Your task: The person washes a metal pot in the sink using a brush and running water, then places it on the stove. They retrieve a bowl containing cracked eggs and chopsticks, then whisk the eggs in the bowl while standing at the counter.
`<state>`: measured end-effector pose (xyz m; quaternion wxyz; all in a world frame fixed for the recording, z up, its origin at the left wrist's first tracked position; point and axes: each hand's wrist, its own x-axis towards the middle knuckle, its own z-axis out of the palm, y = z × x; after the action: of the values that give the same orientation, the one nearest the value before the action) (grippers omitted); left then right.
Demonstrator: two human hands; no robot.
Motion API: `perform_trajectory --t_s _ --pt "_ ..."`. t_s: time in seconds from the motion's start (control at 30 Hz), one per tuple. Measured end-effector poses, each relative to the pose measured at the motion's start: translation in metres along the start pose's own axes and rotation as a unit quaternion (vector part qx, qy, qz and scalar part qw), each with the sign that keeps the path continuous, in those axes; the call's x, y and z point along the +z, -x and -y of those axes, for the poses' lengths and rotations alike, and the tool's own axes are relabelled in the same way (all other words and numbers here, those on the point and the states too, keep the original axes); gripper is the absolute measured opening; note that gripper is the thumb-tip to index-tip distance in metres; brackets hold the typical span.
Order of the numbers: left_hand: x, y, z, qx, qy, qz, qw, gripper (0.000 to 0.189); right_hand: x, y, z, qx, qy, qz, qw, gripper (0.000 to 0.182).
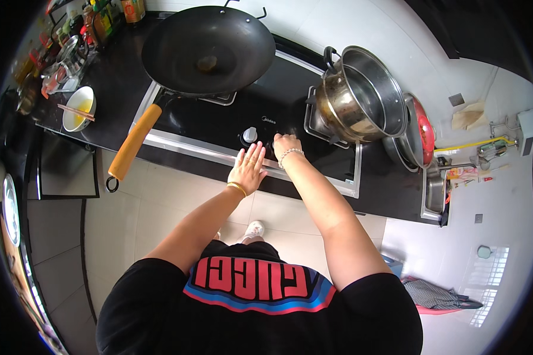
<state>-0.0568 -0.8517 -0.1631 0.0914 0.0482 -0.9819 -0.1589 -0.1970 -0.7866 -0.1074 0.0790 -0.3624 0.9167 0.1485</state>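
Observation:
My right hand (pixel 288 145) is curled over the front of a black glass gas hob (pixel 266 108), its fingers closed around the right control knob, which they almost wholly cover. My left hand (pixel 247 171) rests flat at the hob's metal front edge, fingers extended and holding nothing. Just beyond its fingertips is the silver left control knob (pixel 249 135). A dark wok (pixel 208 49) stands on the left burner, a small wet patch at its bottom. Its wooden handle (pixel 135 142) points towards me, past the counter's edge. On the right burner sits a lidless steel pot (pixel 359 97).
A white bowl (pixel 79 108) of yellow liquid, chopsticks (pixel 76 112) across its rim, stands at left. Behind it are several seasoning bottles (pixel 93 26). Right of the pot lean a red lid (pixel 426 135) and pans, near a steel sink (pixel 435 195).

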Motion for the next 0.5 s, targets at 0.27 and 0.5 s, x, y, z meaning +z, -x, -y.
perform_trajectory --t_s 0.27,0.5 --pt "0.001 0.000 0.000 -0.013 -0.013 -0.003 1.000 0.064 0.017 0.000 0.003 0.001 0.029 -0.073 0.997 0.019" --pt "0.004 -0.001 0.000 -0.008 -0.012 -0.009 1.000 0.065 0.011 0.000 0.006 0.016 0.035 -0.050 0.998 0.019"
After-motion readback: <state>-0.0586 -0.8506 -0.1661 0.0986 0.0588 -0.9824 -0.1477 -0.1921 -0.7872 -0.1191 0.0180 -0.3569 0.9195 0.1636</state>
